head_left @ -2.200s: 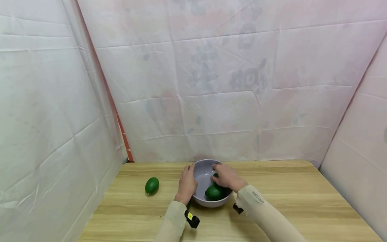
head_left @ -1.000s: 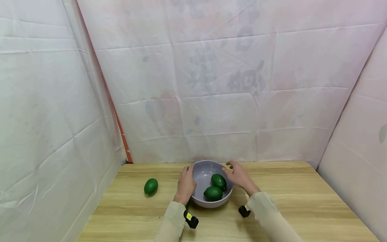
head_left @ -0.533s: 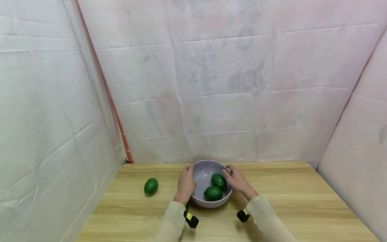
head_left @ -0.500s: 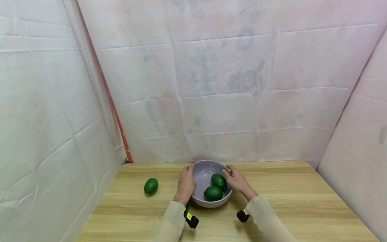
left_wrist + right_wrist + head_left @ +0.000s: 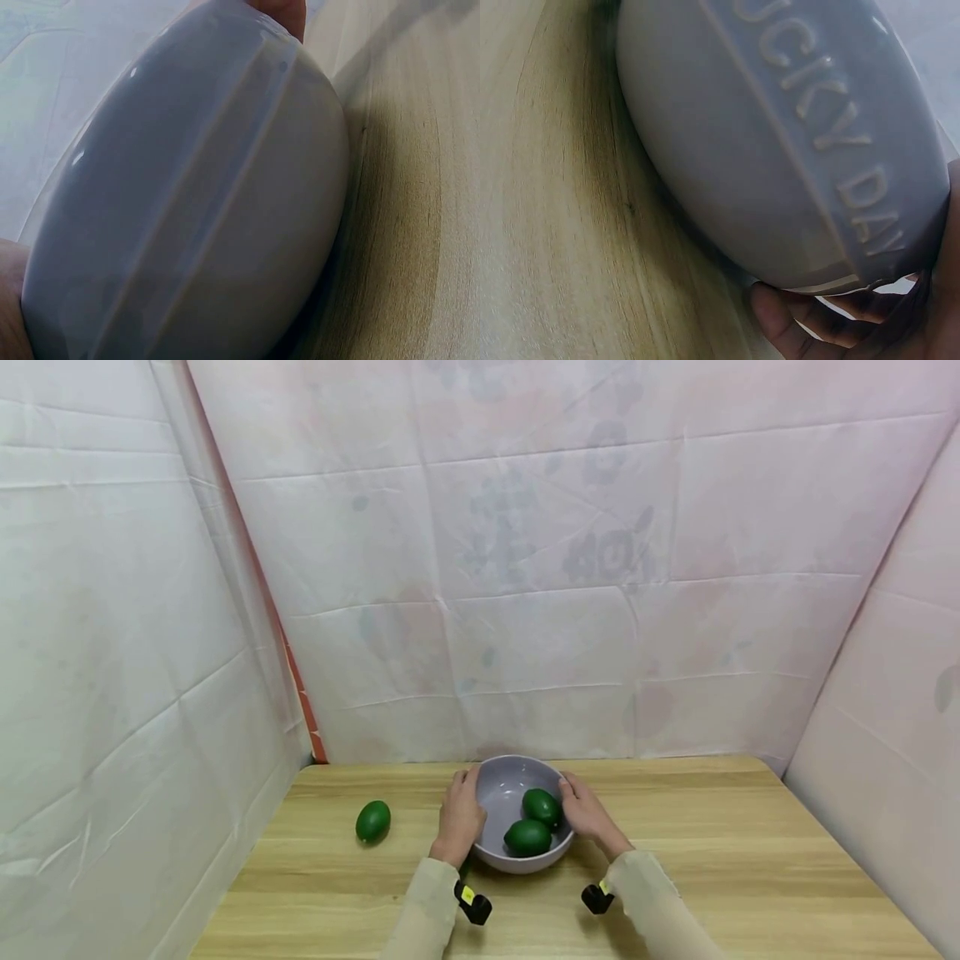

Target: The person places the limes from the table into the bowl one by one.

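A greyish-purple bowl [image 5: 498,839] sits on the wooden table, with two green limes [image 5: 527,837] lying together inside it on the right. My left hand [image 5: 459,818] grips the bowl's left side. On the opposite side my right hand [image 5: 587,815] holds it, thumb at the rim and fingers around the outer wall. The right wrist view shows raised lettering on the bowl wall [image 5: 780,150] and fingers [image 5: 776,319] reaching low along it. In the left wrist view the smooth bowl wall [image 5: 187,195] fills the middle, with parts of the hand at its top and lower left.
Another lime [image 5: 372,822] lies on the table [image 5: 322,893] left of the bowl. A dark green sliver [image 5: 465,867] shows beside my left wrist, mostly hidden. A pale sheet [image 5: 540,610] hangs behind the table's back edge, with more sheeting at both sides.
My right hand has come out of the bowl, away from the limes, moved right past the rim, then taken hold of the bowl's right side. The left hand has stayed on the bowl.
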`<state>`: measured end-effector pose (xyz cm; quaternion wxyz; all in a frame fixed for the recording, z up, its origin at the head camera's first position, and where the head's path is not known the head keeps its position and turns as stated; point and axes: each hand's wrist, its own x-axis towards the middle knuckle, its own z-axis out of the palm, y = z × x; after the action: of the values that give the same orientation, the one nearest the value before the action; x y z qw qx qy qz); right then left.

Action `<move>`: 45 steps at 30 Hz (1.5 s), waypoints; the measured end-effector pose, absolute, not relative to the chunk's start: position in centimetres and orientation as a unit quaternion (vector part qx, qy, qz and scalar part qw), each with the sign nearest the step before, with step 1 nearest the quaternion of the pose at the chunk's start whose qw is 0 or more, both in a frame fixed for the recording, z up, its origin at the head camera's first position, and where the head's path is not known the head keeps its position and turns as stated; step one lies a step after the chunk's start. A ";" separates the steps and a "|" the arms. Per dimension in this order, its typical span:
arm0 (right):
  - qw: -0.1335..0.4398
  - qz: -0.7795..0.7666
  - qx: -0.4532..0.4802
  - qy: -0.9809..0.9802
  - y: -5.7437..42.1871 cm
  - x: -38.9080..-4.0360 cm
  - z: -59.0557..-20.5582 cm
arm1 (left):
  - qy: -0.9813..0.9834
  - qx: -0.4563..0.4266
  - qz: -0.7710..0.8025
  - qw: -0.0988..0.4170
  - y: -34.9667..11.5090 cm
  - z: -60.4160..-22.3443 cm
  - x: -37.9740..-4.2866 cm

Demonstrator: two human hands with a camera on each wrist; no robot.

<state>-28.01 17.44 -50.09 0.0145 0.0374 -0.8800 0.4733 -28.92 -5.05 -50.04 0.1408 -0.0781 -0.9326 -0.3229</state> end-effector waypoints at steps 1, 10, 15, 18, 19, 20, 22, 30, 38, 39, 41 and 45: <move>0.013 0.477 0.038 -0.878 17.4 -28.0 -50.1 | -0.933 -0.077 -0.323 0.142 -5.1 -50.0 -28.9; -0.002 0.482 0.023 -0.876 17.3 -28.1 -50.1 | -0.932 -0.080 -0.322 0.145 -5.1 -49.9 -29.0; -0.011 0.480 0.019 -0.877 17.5 -28.0 -50.1 | -0.933 -0.087 -0.320 0.141 -5.2 -49.8 -29.0; -0.014 0.479 0.018 -0.878 17.5 -28.1 -50.0 | -0.933 -0.089 -0.322 0.130 -5.3 -49.7 -29.1; -0.015 0.479 0.017 -0.878 17.6 -28.1 -49.9 | -0.933 -0.090 -0.324 0.127 -5.4 -49.7 -29.1; -0.017 0.480 0.017 -0.877 17.6 -28.1 -49.9 | -0.932 -0.093 -0.327 0.124 -5.4 -49.7 -29.2; -0.018 0.480 0.016 -0.877 17.6 -28.1 -50.0 | -0.929 -0.099 -0.337 0.113 -5.6 -49.7 -29.2; -0.021 0.483 0.009 -0.875 17.5 -28.2 -50.2 | -0.914 -0.133 -0.377 0.070 -6.8 -49.0 -29.4; -0.004 0.493 0.021 -0.870 17.4 -28.0 -50.1 | -0.906 -0.134 -0.391 0.089 -8.5 -47.0 -28.7; -0.003 0.494 0.023 -0.869 17.4 -28.0 -50.1 | -0.907 -0.134 -0.388 0.092 -8.7 -46.9 -28.5; -0.001 0.495 0.025 -0.868 17.4 -28.0 -50.2 | -0.912 -0.133 -0.376 0.097 -9.2 -46.7 -28.2; 0.001 0.497 0.023 -0.867 17.4 -28.0 -50.3 | -0.915 -0.138 -0.364 0.105 -10.2 -46.7 -27.3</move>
<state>-28.00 17.38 -50.27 0.0014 0.0225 -0.8674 0.4971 -27.31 -10.16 -46.66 0.1054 -0.1385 -0.9151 -0.3637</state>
